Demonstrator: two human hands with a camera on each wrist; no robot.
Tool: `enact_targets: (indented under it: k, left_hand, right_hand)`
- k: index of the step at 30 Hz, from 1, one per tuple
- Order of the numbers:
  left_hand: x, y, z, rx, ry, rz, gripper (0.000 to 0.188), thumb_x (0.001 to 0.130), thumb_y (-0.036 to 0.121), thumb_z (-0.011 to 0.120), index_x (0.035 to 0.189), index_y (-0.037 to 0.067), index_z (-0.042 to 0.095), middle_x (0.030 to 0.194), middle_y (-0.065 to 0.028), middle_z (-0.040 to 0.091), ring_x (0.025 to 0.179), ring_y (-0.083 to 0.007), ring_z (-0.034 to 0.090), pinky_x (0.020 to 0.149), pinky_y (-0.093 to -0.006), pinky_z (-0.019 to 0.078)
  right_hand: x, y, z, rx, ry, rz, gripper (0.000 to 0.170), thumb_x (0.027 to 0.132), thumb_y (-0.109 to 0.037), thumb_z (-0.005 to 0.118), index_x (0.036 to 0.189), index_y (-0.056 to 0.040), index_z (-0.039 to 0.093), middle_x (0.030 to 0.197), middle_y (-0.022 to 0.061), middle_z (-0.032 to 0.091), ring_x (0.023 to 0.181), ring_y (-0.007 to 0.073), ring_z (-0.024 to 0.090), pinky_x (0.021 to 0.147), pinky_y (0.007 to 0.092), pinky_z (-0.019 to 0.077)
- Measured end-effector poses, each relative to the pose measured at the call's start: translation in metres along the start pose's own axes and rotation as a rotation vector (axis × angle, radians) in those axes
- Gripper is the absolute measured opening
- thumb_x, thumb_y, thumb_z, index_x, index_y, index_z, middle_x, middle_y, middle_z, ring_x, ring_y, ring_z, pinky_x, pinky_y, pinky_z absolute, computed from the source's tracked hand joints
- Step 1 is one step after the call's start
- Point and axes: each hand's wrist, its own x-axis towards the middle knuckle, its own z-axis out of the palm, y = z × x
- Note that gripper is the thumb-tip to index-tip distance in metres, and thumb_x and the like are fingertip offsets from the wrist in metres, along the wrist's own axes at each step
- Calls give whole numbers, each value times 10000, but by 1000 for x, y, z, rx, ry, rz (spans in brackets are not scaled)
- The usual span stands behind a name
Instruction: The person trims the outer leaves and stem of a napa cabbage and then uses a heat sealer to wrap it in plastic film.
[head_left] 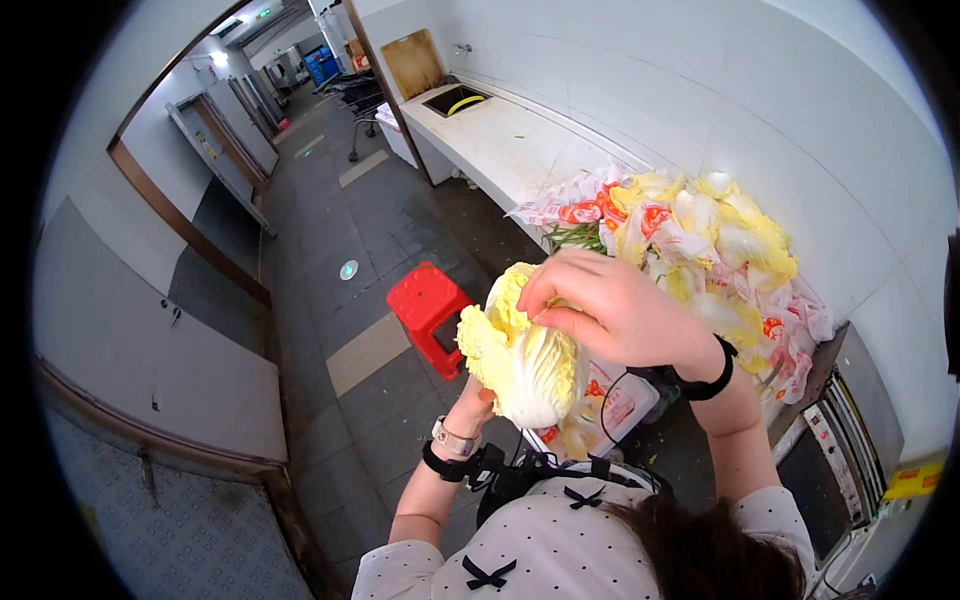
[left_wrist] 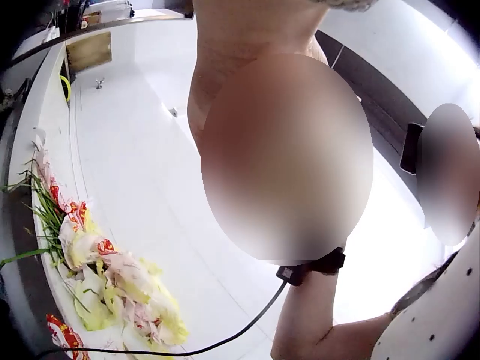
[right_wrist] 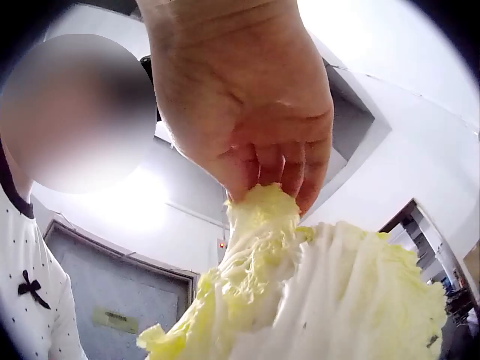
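1. Dotted cloth on the person's shirt [head_left: 610, 520] is close by in the head view I watch from far away. Past it, the yellow and white cabbage [head_left: 540, 380] is up in the air between the hands. The right hand [head_left: 625, 310] pinches a leaf [head_left: 515, 288] at its top. The left hand [head_left: 475, 398] is low down behind it; I cannot tell how its fingers lie. If that hold is loose, a hard tug could make the cabbage drop. The long white worktop [head_left: 495, 135] runs along a white wall [head_left: 700, 90], with a sink [head_left: 455, 99] at the far end. Loose leaves [head_left: 745, 235] lie in a heap at the near end, and a bump could slide some off. A foot could catch the red stool [head_left: 425, 295] on the grey floor [head_left: 395, 215].

2. My left wrist view is blurred in the middle, so I cannot tell the left hand's hold. A black cord [left_wrist: 253, 319] hangs low; it could snag and pull an arm.

3. My right wrist view shows bent fingers holding the leaf's tip. It is thin, so pulling there could rip it. A grey door [right_wrist: 112, 285] is behind.
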Motion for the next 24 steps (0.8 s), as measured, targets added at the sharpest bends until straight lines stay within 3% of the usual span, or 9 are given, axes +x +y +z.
enact_targets:
  k: [6,9,12,13,16,18,20,21,24]
  left_hand:
    - [-7,2,0,3,25,6,619,865,291,575,1368,88,277,1352,-84,388,1195,-213,438,987,-361,382]
    - [-7,0,2,17,41,13,609,867,273,578,1365,81,283,1346,-83,396,1187,-209,446,982,-354,388]
    - [-4,-1,7,101,144,49,597,856,218,595,1356,81,298,1300,-71,438,1160,-174,462,959,-336,409]
    - [0,-5,-1,151,123,99,625,842,211,614,1360,78,291,1306,-70,433,1163,-172,459,960,-332,407]
    - [0,-11,-11,169,107,180,831,766,316,696,1394,62,215,1339,-86,393,1210,-186,410,993,-326,361]
    - [-6,-5,-3,69,84,187,879,754,356,700,1403,58,186,1346,-94,380,1226,-200,392,1003,-329,344]
    - [-1,-10,-11,8,153,188,859,774,329,684,1406,60,169,1356,-85,368,1234,-202,380,1003,-328,341]
    - [3,-13,-16,-7,195,190,855,777,324,681,1406,60,165,1357,-82,367,1236,-201,377,1004,-329,339]
    - [0,0,-9,-6,224,273,793,800,282,659,1399,58,190,1354,-73,373,1238,-193,372,1006,-327,332]
  right_hand:
    - [-3,-18,-4,170,-99,176,91,822,-42,560,912,-37,545,901,76,591,856,196,577,734,298,448]
    - [-5,-15,2,508,-127,320,205,798,-76,616,988,-32,551,946,66,588,894,152,566,780,289,445]
    - [-12,1,6,337,-219,286,367,740,-120,691,1065,-29,545,992,63,580,931,136,548,832,287,435]
    - [-15,10,11,348,-216,241,444,723,-266,727,1046,-14,559,916,109,610,841,209,585,787,315,456]
    - [-16,15,10,584,-456,215,260,720,-132,701,942,-28,613,990,93,604,957,196,566,846,311,435]
    - [-24,20,22,669,-462,107,421,637,-37,689,1047,-36,595,1147,92,544,1066,196,509,940,319,371]
    - [-29,14,29,730,-399,154,551,636,-66,723,1156,-37,541,1217,86,509,1133,205,462,981,343,332]
    - [-39,9,28,920,-375,367,670,639,-102,756,1241,-28,471,1257,81,487,1164,190,433,985,335,326]
    - [-41,13,34,752,-277,132,754,630,-129,782,1286,-23,426,1289,90,463,1169,175,425,981,323,324]
